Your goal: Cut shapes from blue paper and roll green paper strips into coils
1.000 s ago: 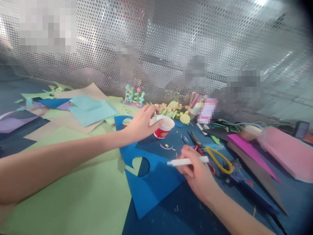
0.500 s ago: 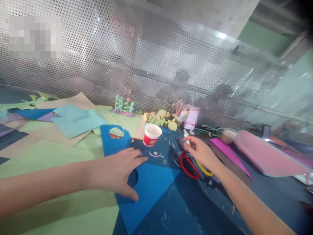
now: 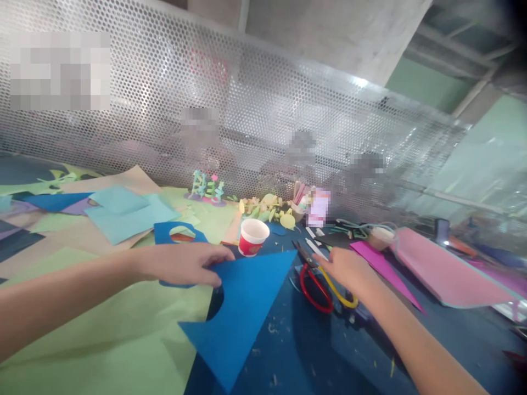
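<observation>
A blue paper sheet point(image 3: 247, 312) with a curved cut-out lies tilted over the table's front part. My left hand point(image 3: 189, 263) pinches its upper left edge between thumb and fingers. On the right, my right hand point(image 3: 343, 269) is at the scissors point(image 3: 315, 280), which have one red and one yellow handle; its fingertips are near the pivot, and whether they grip it is unclear. A red and white paper cup point(image 3: 252, 237) stands just behind the blue sheet. Another blue piece with a hole point(image 3: 164, 231) lies beyond my left wrist.
Green paper point(image 3: 102, 340), light blue sheets point(image 3: 135, 214) and other papers cover the left side. Small paper models point(image 3: 206, 189) stand at the back by a perforated metal screen point(image 3: 255, 109). Magenta paper point(image 3: 387, 274) and a pink sheet point(image 3: 448, 269) lie right.
My left hand has closed on the blue sheet and lifted its edge, shifting it off the other blue piece. My right hand has moved down and nearer the scissors.
</observation>
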The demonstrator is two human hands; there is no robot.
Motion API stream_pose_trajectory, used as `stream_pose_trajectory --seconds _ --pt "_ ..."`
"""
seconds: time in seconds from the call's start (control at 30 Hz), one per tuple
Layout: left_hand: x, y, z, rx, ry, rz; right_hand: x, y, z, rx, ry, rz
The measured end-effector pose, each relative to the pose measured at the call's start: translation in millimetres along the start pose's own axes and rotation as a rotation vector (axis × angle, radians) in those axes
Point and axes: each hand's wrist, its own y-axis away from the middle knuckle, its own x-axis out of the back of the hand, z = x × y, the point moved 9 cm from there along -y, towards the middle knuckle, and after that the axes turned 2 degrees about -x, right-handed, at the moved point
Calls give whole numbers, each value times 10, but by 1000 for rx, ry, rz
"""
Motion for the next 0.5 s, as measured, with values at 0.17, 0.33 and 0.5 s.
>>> stream_pose_trajectory --seconds 0.17,0.33,0.5 --pt "187 -60 -101 7 548 60 -186 280 -92 59 1 -217" --pt "302 -94 -135 12 728 196 -84 329 -34 29 -91 -268" --pt "403 -104 -108 -31 962 331 317 454 -312 121 -820 -192"
